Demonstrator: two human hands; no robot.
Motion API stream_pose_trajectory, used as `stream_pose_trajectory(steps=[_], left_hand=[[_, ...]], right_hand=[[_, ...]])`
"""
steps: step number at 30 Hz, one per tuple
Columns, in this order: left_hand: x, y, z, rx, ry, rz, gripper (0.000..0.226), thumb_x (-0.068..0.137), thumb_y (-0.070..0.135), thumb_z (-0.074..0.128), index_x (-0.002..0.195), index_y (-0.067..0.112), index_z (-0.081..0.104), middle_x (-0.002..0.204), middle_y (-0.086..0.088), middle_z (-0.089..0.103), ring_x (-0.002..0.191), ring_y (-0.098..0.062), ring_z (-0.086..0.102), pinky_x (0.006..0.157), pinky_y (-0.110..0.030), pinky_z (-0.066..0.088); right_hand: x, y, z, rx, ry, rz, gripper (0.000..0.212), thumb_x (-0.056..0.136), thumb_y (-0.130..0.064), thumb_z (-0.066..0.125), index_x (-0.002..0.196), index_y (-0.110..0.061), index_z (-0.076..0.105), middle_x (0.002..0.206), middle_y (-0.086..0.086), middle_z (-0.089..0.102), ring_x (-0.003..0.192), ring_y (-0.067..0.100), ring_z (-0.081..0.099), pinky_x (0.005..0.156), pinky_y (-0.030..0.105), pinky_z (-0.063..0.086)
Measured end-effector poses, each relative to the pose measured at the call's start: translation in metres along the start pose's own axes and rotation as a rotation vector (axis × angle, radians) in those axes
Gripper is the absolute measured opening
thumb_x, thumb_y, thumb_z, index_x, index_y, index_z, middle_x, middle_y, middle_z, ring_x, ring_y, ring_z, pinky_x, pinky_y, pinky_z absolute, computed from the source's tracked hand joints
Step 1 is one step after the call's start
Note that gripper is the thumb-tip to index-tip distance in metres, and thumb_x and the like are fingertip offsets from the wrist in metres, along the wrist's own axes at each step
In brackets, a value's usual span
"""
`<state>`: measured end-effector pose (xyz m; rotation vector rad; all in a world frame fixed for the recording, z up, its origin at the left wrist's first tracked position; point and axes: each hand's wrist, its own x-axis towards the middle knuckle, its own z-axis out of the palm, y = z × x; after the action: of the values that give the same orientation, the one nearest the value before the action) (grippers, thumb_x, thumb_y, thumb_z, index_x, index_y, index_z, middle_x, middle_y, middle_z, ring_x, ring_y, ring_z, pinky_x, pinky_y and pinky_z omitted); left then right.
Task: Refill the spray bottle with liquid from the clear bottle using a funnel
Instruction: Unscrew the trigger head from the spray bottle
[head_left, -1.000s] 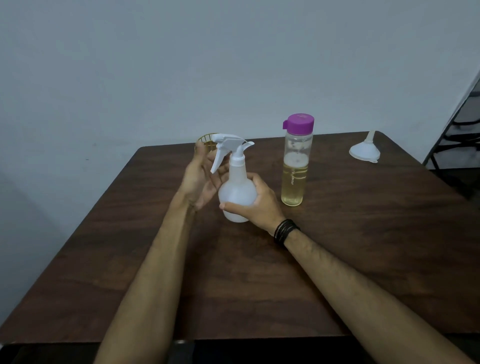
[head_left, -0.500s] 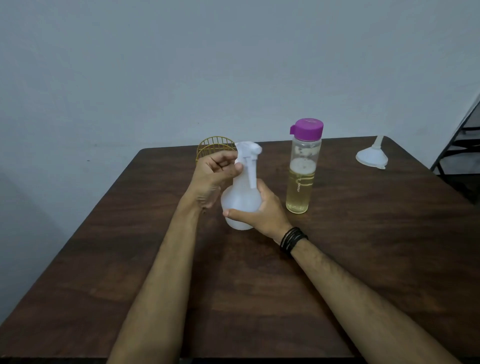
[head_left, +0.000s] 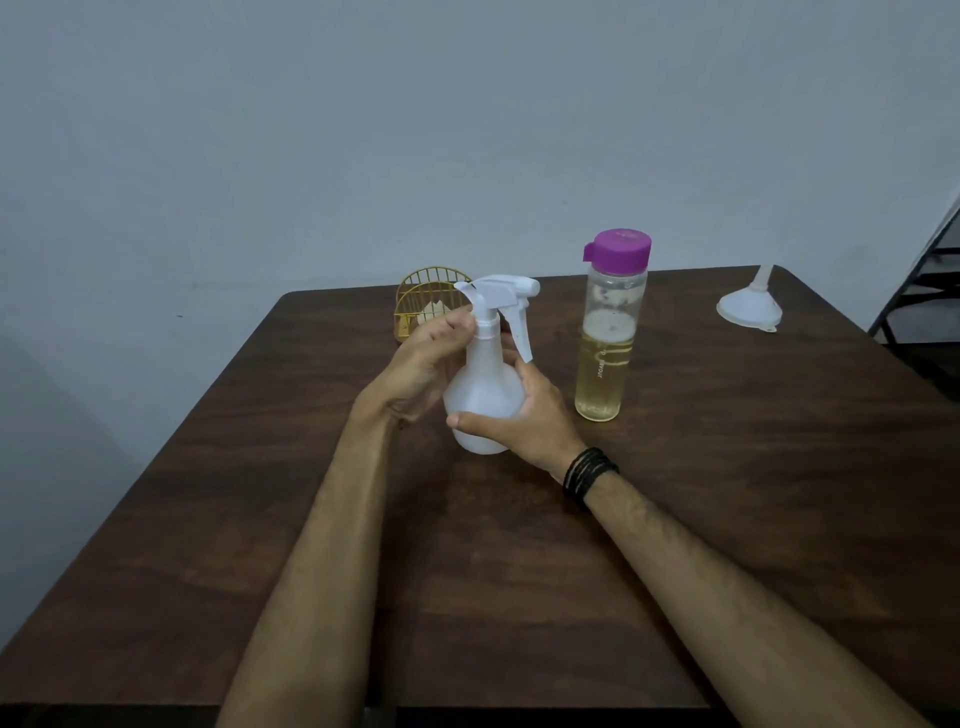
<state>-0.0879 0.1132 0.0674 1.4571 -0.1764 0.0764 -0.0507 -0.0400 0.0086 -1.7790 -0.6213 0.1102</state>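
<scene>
A translucent white spray bottle (head_left: 483, 395) stands upright on the dark wooden table (head_left: 727, 493), its trigger head pointing right. My right hand (head_left: 524, 415) grips the round body from the right and front. My left hand (head_left: 421, 364) curls its fingers round the neck collar just under the spray head. To the right stands the clear bottle (head_left: 608, 338) with a purple cap, about half full of yellowish liquid. A white funnel (head_left: 748, 309) lies upside down near the table's far right corner, spout up.
A yellow wire holder (head_left: 426, 301) with paper inside stands behind my left hand at the table's far edge. A grey wall rises behind the table. A dark metal frame (head_left: 930, 291) stands off the right edge.
The spray head has turned: its trigger faced left, then toward me, and now points right. My left hand stays on the neck, my right hand on the body.
</scene>
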Motion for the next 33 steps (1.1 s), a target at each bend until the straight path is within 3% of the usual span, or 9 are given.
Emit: stream_pose_trajectory(steps=[2,4,8,13,17,19,24,30,33], left_hand=[[-0.001,0.001,0.004,0.013,0.037,0.029,0.04,0.097,0.018,0.058,0.129,-0.006,0.052,0.114,-0.016,0.069,0.101,-0.026,0.069,0.09,-0.039,0.057],[0.0,0.0,0.009,0.017,0.114,0.077,0.056,0.089,0.013,0.074,0.131,-0.01,0.046,0.115,-0.025,0.063,0.102,-0.034,0.064,0.086,-0.038,0.059],[0.0,0.003,0.015,0.032,0.101,0.079,0.084,0.081,0.037,0.081,0.14,-0.009,0.041,0.127,-0.033,0.059,0.113,-0.037,0.06,0.097,-0.046,0.054],[0.0,-0.003,0.002,-0.046,0.097,0.033,0.054,0.103,0.027,0.046,0.137,-0.015,0.047,0.134,-0.045,0.047,0.115,-0.043,0.056,0.107,-0.062,0.042],[0.0,-0.004,0.009,-0.037,0.131,0.094,0.014,0.096,0.012,0.058,0.108,0.004,0.06,0.103,-0.012,0.073,0.094,-0.027,0.071,0.088,-0.043,0.057],[0.001,-0.005,0.011,-0.011,0.182,0.13,0.018,0.09,0.006,0.067,0.102,0.007,0.054,0.104,-0.012,0.072,0.095,-0.025,0.071,0.086,-0.039,0.058],[0.0,-0.004,0.01,-0.026,0.105,0.095,0.052,0.096,0.021,0.061,0.135,-0.011,0.047,0.125,-0.027,0.059,0.107,-0.03,0.064,0.093,-0.04,0.056],[0.0,-0.004,0.018,-0.06,0.209,0.139,0.013,0.1,0.011,0.058,0.108,0.002,0.063,0.1,-0.006,0.074,0.097,-0.021,0.069,0.091,-0.04,0.055],[0.003,0.0,0.03,-0.082,0.326,0.206,0.018,0.095,0.003,0.066,0.108,0.004,0.054,0.092,-0.006,0.077,0.091,-0.022,0.073,0.092,-0.041,0.056]], right_hand=[[-0.001,0.0,0.0,0.0,-0.002,0.0,0.088,0.051,-0.059,0.089,0.126,-0.031,0.053,0.117,-0.012,0.062,0.107,0.005,0.061,0.088,0.035,0.057],[-0.001,-0.001,0.0,0.0,-0.011,-0.014,0.086,0.052,-0.058,0.089,0.125,-0.03,0.053,0.116,-0.012,0.063,0.107,0.005,0.061,0.089,0.036,0.057],[-0.002,-0.002,-0.002,0.019,-0.013,-0.009,0.084,0.057,-0.05,0.091,0.128,-0.03,0.052,0.117,-0.012,0.063,0.108,0.005,0.061,0.09,0.034,0.056],[-0.001,-0.001,0.0,0.016,-0.023,0.0,0.085,0.052,-0.056,0.09,0.125,-0.031,0.052,0.115,-0.012,0.063,0.106,0.006,0.062,0.088,0.037,0.057],[0.0,0.0,-0.001,0.017,-0.019,-0.001,0.087,0.052,-0.057,0.09,0.126,-0.032,0.052,0.117,-0.013,0.063,0.107,0.005,0.061,0.089,0.036,0.057],[-0.001,0.0,-0.002,0.025,-0.026,-0.002,0.085,0.053,-0.057,0.09,0.126,-0.033,0.053,0.116,-0.014,0.064,0.107,0.003,0.061,0.089,0.035,0.057],[0.0,0.001,-0.002,0.032,-0.027,0.013,0.082,0.05,-0.059,0.089,0.12,-0.033,0.054,0.112,-0.012,0.066,0.103,0.004,0.064,0.087,0.038,0.058],[-0.002,-0.002,-0.003,0.009,-0.015,-0.005,0.085,0.053,-0.056,0.09,0.125,-0.031,0.052,0.114,-0.012,0.064,0.103,0.005,0.062,0.086,0.035,0.057],[-0.002,-0.003,-0.004,0.012,-0.019,-0.002,0.083,0.056,-0.052,0.091,0.126,-0.031,0.051,0.114,-0.012,0.064,0.102,0.005,0.063,0.086,0.036,0.058]])
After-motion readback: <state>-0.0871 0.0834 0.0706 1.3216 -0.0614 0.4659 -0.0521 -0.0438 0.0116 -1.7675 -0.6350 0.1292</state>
